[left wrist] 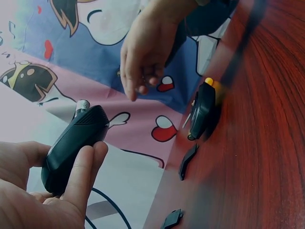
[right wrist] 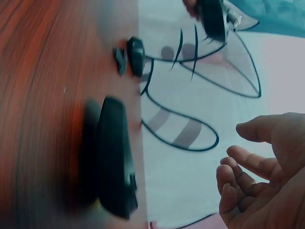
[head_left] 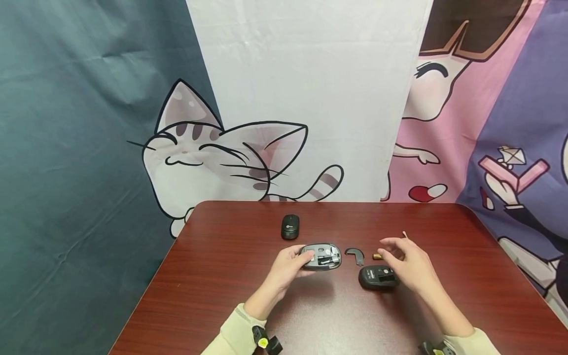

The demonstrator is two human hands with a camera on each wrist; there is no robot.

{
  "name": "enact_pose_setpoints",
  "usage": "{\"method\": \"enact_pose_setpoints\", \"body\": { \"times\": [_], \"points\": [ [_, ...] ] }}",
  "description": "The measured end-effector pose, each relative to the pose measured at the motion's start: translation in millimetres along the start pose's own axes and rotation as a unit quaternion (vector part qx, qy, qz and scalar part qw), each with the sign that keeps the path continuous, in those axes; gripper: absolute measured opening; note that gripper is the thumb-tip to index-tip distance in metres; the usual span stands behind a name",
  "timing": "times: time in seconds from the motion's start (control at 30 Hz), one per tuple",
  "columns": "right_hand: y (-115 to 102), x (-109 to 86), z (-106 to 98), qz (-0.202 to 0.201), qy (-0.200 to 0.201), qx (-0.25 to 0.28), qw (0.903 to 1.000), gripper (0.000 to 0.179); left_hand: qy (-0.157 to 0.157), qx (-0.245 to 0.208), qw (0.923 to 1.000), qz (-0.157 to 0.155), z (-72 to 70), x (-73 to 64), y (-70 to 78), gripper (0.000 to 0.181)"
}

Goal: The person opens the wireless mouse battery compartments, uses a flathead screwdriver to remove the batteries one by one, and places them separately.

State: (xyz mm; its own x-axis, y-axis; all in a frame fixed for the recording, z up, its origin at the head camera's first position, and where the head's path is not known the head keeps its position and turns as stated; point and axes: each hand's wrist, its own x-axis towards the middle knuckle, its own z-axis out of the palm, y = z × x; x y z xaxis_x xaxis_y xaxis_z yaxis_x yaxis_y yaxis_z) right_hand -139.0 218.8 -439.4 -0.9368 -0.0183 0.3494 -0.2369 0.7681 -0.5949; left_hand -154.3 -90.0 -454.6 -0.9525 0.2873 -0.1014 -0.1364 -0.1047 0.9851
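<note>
My left hand (head_left: 290, 264) holds a black computer mouse (head_left: 327, 261) by one end, underside up, above the table. Its battery bay is uncovered, and a battery (left wrist: 82, 105) juts up from it in the left wrist view. My right hand (head_left: 412, 264) hovers with loosely bent fingers and holds nothing, as the right wrist view (right wrist: 267, 171) shows. Just below and left of it, a second black mouse (head_left: 374, 278) lies underside up with an open bay. A gold-coloured battery (head_left: 377, 256) lies behind that mouse, partly hidden by my right fingers. A curved black battery cover (head_left: 356, 255) rests between the two mice.
A third, smaller black mouse (head_left: 290, 227) sits upright farther back on the reddish-brown wooden table (head_left: 213, 276). Behind the table's far edge hangs a printed cloth (head_left: 319, 74) with a cartoon cat. A small pale tip (head_left: 405, 234) shows behind my right hand, too small to identify.
</note>
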Motion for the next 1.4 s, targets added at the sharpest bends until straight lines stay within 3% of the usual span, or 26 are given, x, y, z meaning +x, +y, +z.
{"method": "enact_pose_setpoints", "body": {
  "times": [0.3,0.63,1.0,1.4],
  "points": [
    [-27,-5.8,11,-0.03,-0.024,0.07,0.9968,0.027,0.002,-0.005,1.0,-0.004,0.3,-1.7,1.1,0.039],
    [-48,-10.5,22,-0.081,-0.023,0.092,0.9921,0.026,-0.002,-0.006,1.0,0.001,1.4,-1.4,0.8,0.037],
    [-57,-8.5,31,-0.131,-0.022,0.117,0.9842,0.029,0.0,-0.006,1.0,0.0,2.0,-2.2,0.7,0.037],
    [-64,-9.3,36,-0.131,-0.047,0.141,0.9802,0.028,-0.005,-0.003,1.0,-0.002,2.0,-2.4,0.6,0.039]
  ]
}}
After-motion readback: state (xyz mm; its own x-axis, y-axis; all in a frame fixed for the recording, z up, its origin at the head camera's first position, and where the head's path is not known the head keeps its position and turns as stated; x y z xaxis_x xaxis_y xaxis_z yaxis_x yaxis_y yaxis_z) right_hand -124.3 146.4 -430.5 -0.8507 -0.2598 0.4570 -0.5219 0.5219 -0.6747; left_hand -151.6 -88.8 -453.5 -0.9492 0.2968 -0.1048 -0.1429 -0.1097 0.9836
